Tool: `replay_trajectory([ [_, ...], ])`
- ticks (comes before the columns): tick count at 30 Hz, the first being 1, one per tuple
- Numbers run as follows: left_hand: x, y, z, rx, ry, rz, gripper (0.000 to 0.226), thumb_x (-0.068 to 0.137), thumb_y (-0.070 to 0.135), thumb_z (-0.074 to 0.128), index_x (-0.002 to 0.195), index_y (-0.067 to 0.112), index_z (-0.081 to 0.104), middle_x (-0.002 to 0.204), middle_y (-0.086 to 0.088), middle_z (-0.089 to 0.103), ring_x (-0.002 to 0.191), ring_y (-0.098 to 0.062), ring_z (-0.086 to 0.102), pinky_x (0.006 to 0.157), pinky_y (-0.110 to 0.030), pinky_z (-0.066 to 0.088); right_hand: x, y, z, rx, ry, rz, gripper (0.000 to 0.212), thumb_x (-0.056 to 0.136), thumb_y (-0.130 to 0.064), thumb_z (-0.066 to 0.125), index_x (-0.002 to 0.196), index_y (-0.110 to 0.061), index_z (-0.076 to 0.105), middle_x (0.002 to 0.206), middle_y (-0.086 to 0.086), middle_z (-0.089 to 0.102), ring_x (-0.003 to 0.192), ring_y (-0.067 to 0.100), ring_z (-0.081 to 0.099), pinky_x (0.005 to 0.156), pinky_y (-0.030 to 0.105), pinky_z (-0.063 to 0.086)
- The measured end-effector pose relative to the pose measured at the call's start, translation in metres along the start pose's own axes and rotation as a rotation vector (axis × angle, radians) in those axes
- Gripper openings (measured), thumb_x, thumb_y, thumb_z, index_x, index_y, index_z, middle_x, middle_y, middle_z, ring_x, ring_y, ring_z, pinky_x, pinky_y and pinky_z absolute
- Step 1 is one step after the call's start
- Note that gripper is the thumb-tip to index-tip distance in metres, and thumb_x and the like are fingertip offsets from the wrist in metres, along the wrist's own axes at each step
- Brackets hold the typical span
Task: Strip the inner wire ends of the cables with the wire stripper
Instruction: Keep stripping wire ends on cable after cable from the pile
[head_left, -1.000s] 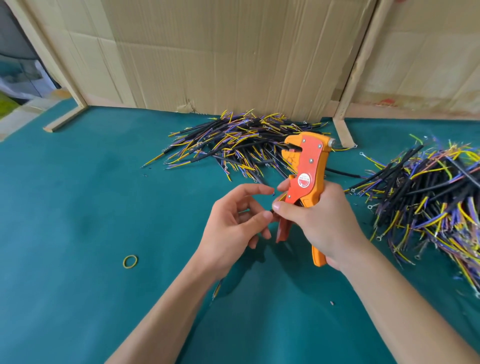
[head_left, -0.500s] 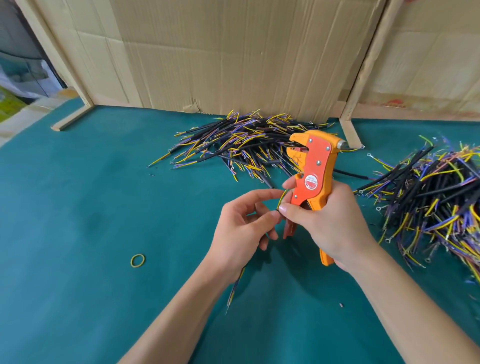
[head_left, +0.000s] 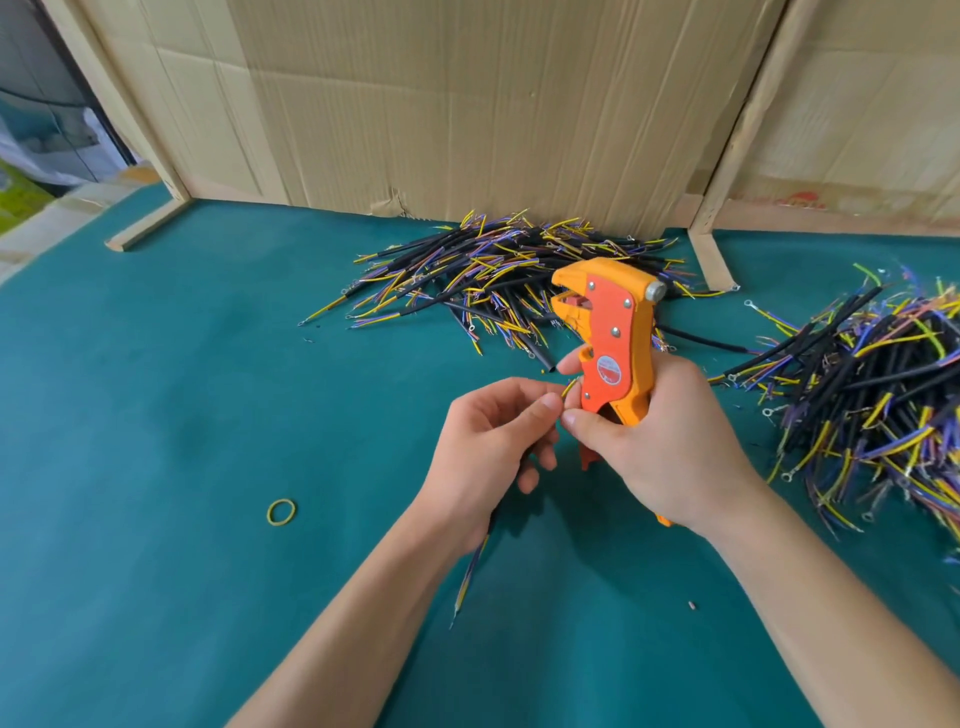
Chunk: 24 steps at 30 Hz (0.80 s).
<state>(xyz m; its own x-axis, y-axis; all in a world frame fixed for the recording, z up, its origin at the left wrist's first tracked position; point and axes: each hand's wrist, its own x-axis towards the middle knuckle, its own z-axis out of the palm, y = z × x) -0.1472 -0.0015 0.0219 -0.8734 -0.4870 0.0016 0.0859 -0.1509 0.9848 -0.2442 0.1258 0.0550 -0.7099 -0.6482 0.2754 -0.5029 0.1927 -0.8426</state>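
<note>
Both hands busy: left hand (head_left: 488, 441) pinches cable (head_left: 470, 571) (yellow end); right hand (head_left: 660, 447) grips wire stripper (head_left: 613, 338). Thin wire may slip from fingers, missing the tool's mouth.

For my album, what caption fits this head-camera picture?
Right hand grips an orange wire stripper while left hand pinches a cable.

Two hands are in view, the left (head_left: 488, 447) and the right (head_left: 660, 441). There is one stripper (head_left: 613, 338), one cable (head_left: 470, 574) in the left hand, and two cable piles, one upper centre (head_left: 498, 275) and one at right (head_left: 872, 395). One rubber band (head_left: 281, 513) lies lower left, and one small scrap (head_left: 691, 605) lower right.
</note>
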Motion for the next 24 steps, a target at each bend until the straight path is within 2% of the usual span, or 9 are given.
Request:
replay_trajectory([
  [2,0.0,0.0,0.0,0.005,0.026,-0.007,0.017,0.097,0.013,0.064,0.082,0.008,0.071,0.069,-0.006,0.056,0.054,-0.014,0.047,0.039,-0.02,0.034,-0.001,-0.001,0.003,-0.037,0.029,-0.014,0.026,0.082,-0.013,0.081,0.095,-0.032,0.07,0.082,-0.013,0.075,0.068,0.011,0.069,0.07,0.03,0.057],
  [5,-0.001,0.002,0.003,-0.037,0.034,-0.032,0.016,0.097,0.012,0.063,0.083,0.005,0.067,0.071,-0.009,0.056,0.053,-0.013,0.047,0.038,-0.02,0.033,-0.004,-0.004,0.008,-0.087,0.087,-0.063,0.031,0.083,-0.013,0.081,0.086,-0.039,0.063,0.093,-0.019,0.075,0.07,0.004,0.067,0.068,0.015,0.05],
  [8,0.0,0.003,0.005,-0.106,0.05,-0.096,0.015,0.098,0.008,0.059,0.085,0.002,0.062,0.071,-0.009,0.053,0.053,-0.013,0.048,0.035,-0.019,0.029,-0.006,-0.005,0.012,-0.129,0.123,-0.116,0.029,0.083,-0.008,0.078,0.093,-0.033,0.068,0.084,-0.024,0.07,0.069,-0.006,0.064,0.067,0.002,0.043],
  [11,0.001,0.003,0.005,-0.215,0.032,-0.184,0.013,0.099,0.005,0.054,0.087,0.001,0.059,0.068,-0.008,0.052,0.051,-0.013,0.047,0.034,-0.018,0.027,-0.008,-0.004,0.014,-0.17,0.123,-0.172,0.023,0.083,-0.005,0.076,0.098,-0.023,0.071,0.072,-0.018,0.068,0.064,-0.001,0.063,0.061,0.007,0.044],
  [14,0.002,0.004,0.002,-0.31,-0.003,-0.252,0.011,0.097,0.003,0.053,0.089,0.001,0.059,0.067,-0.009,0.054,0.049,-0.014,0.05,0.035,-0.017,0.03,-0.008,-0.004,0.013,-0.201,0.079,-0.186,0.015,0.086,-0.007,0.072,0.09,-0.021,0.067,0.075,-0.001,0.072,0.064,0.019,0.064,0.064,0.029,0.049],
  [15,0.002,0.004,0.001,-0.321,-0.02,-0.261,0.011,0.097,0.003,0.053,0.089,0.002,0.06,0.067,-0.009,0.055,0.05,-0.015,0.051,0.036,-0.017,0.032,-0.007,-0.004,0.012,-0.192,0.07,-0.186,0.019,0.086,-0.007,0.072,0.088,-0.025,0.065,0.078,-0.002,0.073,0.066,0.017,0.065,0.066,0.027,0.05],
  [17,0.003,0.005,-0.002,-0.323,-0.054,-0.267,0.014,0.097,0.003,0.053,0.087,0.003,0.063,0.069,-0.009,0.059,0.053,-0.015,0.055,0.038,-0.017,0.037,-0.006,-0.006,0.009,-0.167,0.056,-0.185,0.032,0.086,-0.005,0.072,0.09,-0.035,0.063,0.083,-0.012,0.074,0.071,0.006,0.066,0.068,0.012,0.047],
  [19,0.004,0.005,-0.005,-0.31,-0.083,-0.263,0.016,0.097,0.002,0.052,0.087,0.005,0.064,0.07,-0.008,0.062,0.055,-0.016,0.059,0.039,-0.018,0.039,-0.006,-0.007,0.006,-0.16,0.034,-0.181,0.034,0.086,-0.004,0.073,0.093,-0.036,0.064,0.084,-0.017,0.072,0.073,-0.001,0.065,0.069,0.002,0.041],
  [24,0.002,0.004,-0.005,-0.222,-0.131,-0.2,0.006,0.098,0.001,0.052,0.098,0.002,0.058,0.076,-0.013,0.062,0.056,-0.018,0.061,0.04,-0.019,0.038,-0.003,-0.006,0.0,-0.194,-0.034,-0.173,0.023,0.08,-0.003,0.074,0.088,-0.023,0.069,0.074,-0.016,0.069,0.071,0.001,0.064,0.065,0.004,0.042],
])
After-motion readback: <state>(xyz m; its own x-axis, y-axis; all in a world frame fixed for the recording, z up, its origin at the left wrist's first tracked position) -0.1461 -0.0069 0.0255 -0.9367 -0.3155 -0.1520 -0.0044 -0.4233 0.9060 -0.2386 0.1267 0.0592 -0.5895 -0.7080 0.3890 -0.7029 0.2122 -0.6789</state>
